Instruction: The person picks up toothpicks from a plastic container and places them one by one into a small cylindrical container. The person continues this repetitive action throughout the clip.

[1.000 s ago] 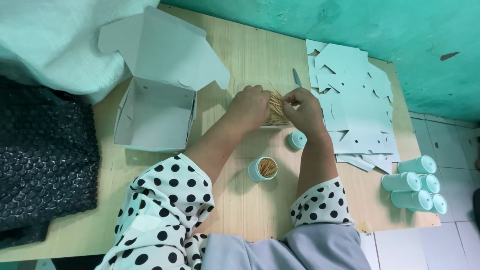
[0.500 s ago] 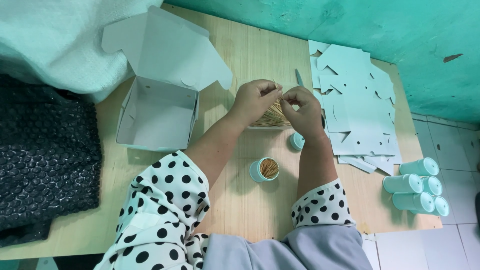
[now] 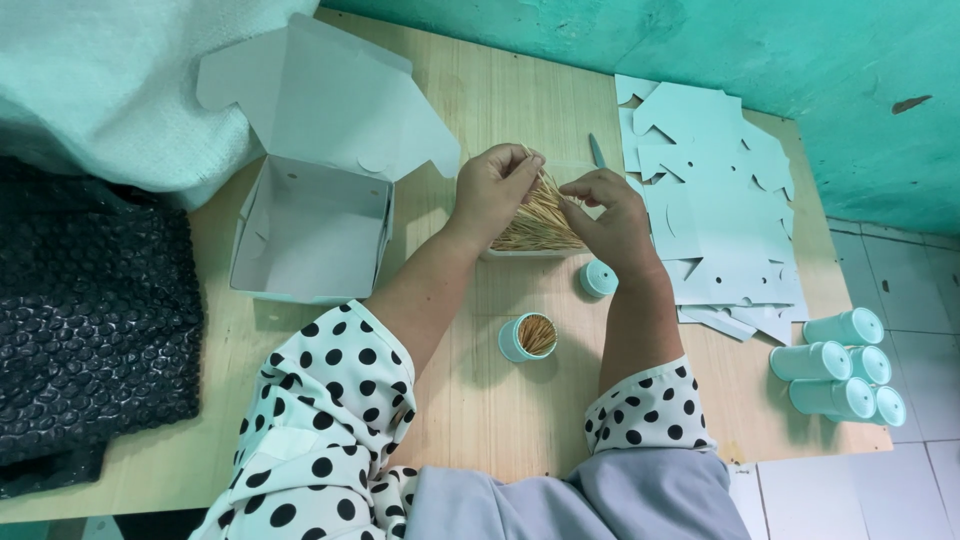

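Starting nearest the wearer: two polka-dot sleeves (image 3: 330, 420) over a grey garment, forearms reaching out across a pale wooden table (image 3: 480, 420). Between the forearms, one small teal container (image 3: 527, 337), upright, open, filled with toothpicks. Just beyond it, a teal lid (image 3: 598, 278), lying close to the right wrist. At the right table edge, a cluster of capped teal containers (image 3: 840, 372) on their sides, touching one another. Mid-table: left hand (image 3: 495, 190), fingers pinched together on a bundle of toothpicks (image 3: 540, 218); right hand (image 3: 610, 215), fingers closed on the same bundle from the other side; loose toothpicks heaped beneath both hands. Left of the hands, an open pale cardboard box (image 3: 310, 225), flaps raised. Right, a stack of flat box blanks (image 3: 715, 200). Far left, black bubble wrap (image 3: 90, 330) and a white woven sack (image 3: 120, 80). Behind, a teal wall (image 3: 700, 40).
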